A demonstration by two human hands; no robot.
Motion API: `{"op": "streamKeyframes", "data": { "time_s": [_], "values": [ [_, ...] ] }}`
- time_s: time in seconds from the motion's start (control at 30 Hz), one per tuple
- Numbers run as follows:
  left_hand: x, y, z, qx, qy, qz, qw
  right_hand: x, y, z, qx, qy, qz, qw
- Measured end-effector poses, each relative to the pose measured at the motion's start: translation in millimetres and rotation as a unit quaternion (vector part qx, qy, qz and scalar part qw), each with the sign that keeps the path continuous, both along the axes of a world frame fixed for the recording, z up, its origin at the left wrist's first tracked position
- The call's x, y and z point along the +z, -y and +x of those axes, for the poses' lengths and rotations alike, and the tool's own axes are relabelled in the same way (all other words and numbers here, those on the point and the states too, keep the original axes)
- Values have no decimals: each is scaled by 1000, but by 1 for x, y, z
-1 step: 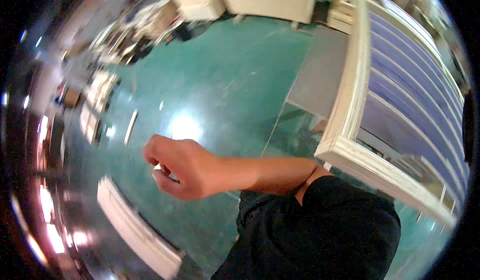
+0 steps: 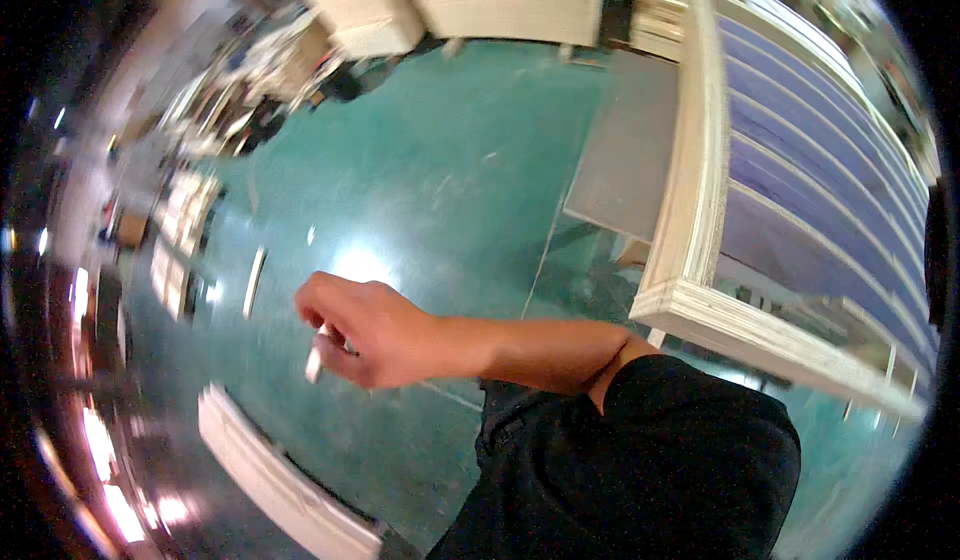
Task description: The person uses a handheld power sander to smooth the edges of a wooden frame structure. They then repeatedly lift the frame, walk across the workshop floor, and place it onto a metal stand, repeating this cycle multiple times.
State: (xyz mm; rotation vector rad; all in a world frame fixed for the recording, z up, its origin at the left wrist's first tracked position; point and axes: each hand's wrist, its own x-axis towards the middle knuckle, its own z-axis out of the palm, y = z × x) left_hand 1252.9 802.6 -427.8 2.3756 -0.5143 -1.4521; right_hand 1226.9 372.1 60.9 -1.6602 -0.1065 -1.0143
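White piece (image 2: 314, 365), mostly hidden, pinched by the right hand (image 2: 370, 335), fingers curled, left of centre; slatted wooden rack (image 2: 693, 160) crowds the right.

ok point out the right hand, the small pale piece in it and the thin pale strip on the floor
Right hand (image 2: 378, 332): head view, middle of the hand
Small pale piece (image 2: 314, 364): head view, lower end
Thin pale strip (image 2: 254, 283): head view, its middle

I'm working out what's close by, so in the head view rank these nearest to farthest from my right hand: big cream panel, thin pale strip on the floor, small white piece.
1. Small white piece: held in the right hand.
2. Thin pale strip: on the green floor, left of the hand.
3. Big cream panel: across the floor, at the top.
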Motion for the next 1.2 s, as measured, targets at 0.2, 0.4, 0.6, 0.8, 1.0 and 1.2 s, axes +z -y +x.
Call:
{"op": "streamKeyframes", "data": {
  "time_s": [0.2,0.4,0.6,0.8,1.0,1.2],
  "values": [
    [-53,217,238,-448,51,-22,892,-145,162,21,-308,-171,21,936],
    [-52,654,398,-657,331,-209,645,-128,212,-148,-691,-223,-22,687],
    [110,1027,151,-515,166,-346,766,-114,163,-250,-855,-454,73,240],
    [218,1105,-65,-749,22,-447,489,-124,184,-267,-791,-526,207,235],
    [325,1256,-253,-757,118,-602,226,-119,200,-276,-781,-508,317,178],
    [408,1329,-375,-817,145,-550,91,-98,223,-281,-725,-520,432,136]
  ]
}}
